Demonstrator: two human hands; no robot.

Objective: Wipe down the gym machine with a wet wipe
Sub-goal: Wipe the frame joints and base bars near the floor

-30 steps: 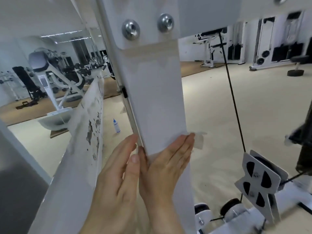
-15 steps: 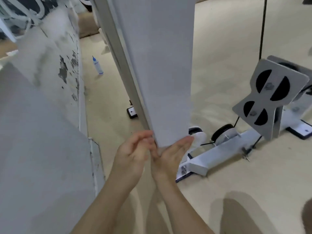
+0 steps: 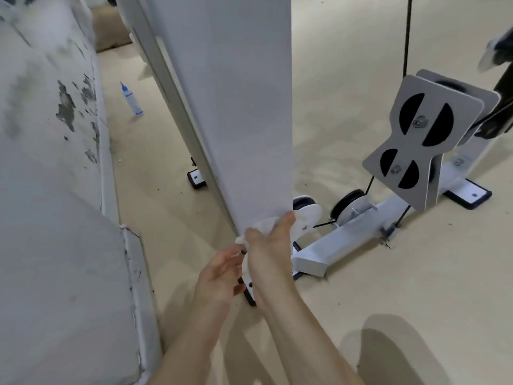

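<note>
The white upright post (image 3: 238, 107) of the gym machine runs down the middle of the view to its base near the floor. My right hand (image 3: 268, 251) presses a crumpled white wet wipe (image 3: 263, 225) against the post's lower end. My left hand (image 3: 219, 276) is just left of it, below the post, fingers apart and holding nothing I can see. The wipe is mostly hidden under my right fingers.
A peeling white wall (image 3: 55, 134) rises along the left. A small bottle with a blue tip (image 3: 132, 101) stands on the beige floor. The machine's base bar (image 3: 347, 240), pulley wheels (image 3: 348, 202), a grey pulley bracket (image 3: 422, 140) and a black cable (image 3: 406, 34) lie to the right.
Both hands slid down the post from mid-height to its bottom end, and my view tilted down. My left hand has come off the post and opened.
</note>
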